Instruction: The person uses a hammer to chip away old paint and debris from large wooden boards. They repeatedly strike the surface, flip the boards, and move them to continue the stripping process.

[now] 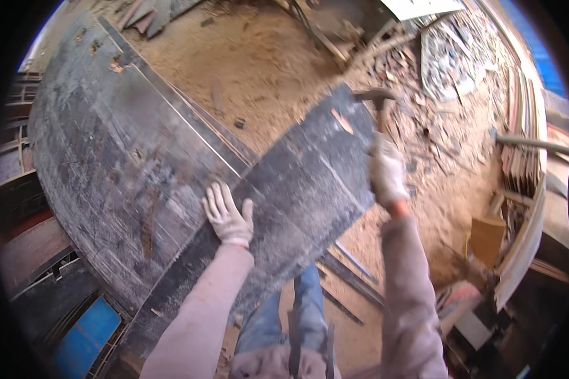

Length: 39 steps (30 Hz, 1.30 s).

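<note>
A long dark board [291, 170] lies slantwise in front of me, its far end toward the upper right. My left hand [228, 215], in a pale work glove, rests flat on the board with the fingers spread. In my gloved right hand [387, 169] is a hammer [377, 96], held by its handle, with the head raised near the board's far right corner. A small reddish-brown chip [342, 121] lies on the board near that end. Under and left of the board stretches a wide, scuffed dark panel [107, 145].
Sawdust [246, 57] covers the ground beyond. Wood scraps [436, 132] and a clear plastic sheet [452, 60] lie at the upper right. Stacked thin boards [523, 139] stand along the right side. A blue panel [88, 335] is at the lower left, and loose strips [354, 278] lie by my legs.
</note>
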Motion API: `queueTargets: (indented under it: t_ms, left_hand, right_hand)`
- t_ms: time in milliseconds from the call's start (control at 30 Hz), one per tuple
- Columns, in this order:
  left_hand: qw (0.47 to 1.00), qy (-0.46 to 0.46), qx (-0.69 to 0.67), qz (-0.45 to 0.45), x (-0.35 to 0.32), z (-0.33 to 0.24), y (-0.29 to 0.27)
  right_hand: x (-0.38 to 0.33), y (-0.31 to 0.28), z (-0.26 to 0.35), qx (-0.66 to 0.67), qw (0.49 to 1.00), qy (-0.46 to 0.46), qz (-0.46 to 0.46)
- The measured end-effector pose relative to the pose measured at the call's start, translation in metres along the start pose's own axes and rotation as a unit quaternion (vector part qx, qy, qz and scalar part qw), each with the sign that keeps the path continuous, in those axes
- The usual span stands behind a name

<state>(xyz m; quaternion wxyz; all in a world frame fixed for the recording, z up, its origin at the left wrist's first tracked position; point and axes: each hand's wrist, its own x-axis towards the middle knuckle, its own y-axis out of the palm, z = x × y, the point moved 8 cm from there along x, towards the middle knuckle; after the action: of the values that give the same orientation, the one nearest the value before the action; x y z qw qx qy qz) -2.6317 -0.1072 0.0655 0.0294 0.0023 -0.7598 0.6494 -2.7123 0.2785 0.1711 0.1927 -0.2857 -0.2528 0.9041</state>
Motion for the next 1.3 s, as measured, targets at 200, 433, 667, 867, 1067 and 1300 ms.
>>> queueTargets:
  t_ms: [200,433,667,867,1067,1300]
  left_hand:
    - [0.999,0.032,0.003,-0.018,-0.001,-0.006,-0.012]
    - [0.999,0.033,0.015,-0.008,-0.002,-0.014,-0.008]
    - [1.000,0.007,0.013,0.019,-0.006,0.001,-0.004]
    - [1.000,0.028,0.008,0.001,-0.004,-0.015,-0.010]
    - [0.999,0.041,0.027,0.010,-0.004,-0.020,-0.008]
    - [0.999,0.031,0.017,-0.018,-0.003,-0.013,-0.013]
  right_hand:
    - [-0.036,-0.081,0.110,0.317,0.890,-0.252,-0.209]
    - [-0.005,0.006,-0.005,-0.045,0.991,0.124,0.024]
    - [-0.031,-0.049,0.066,0.327,0.901,-0.267,-0.098]
    - [-0.002,0.009,-0.059,0.065,0.989,0.124,0.050]
    - [-0.013,-0.057,-0.001,0.276,0.948,-0.119,-0.101]
    - [-0.032,-0.045,0.058,0.313,0.944,-0.093,-0.038]
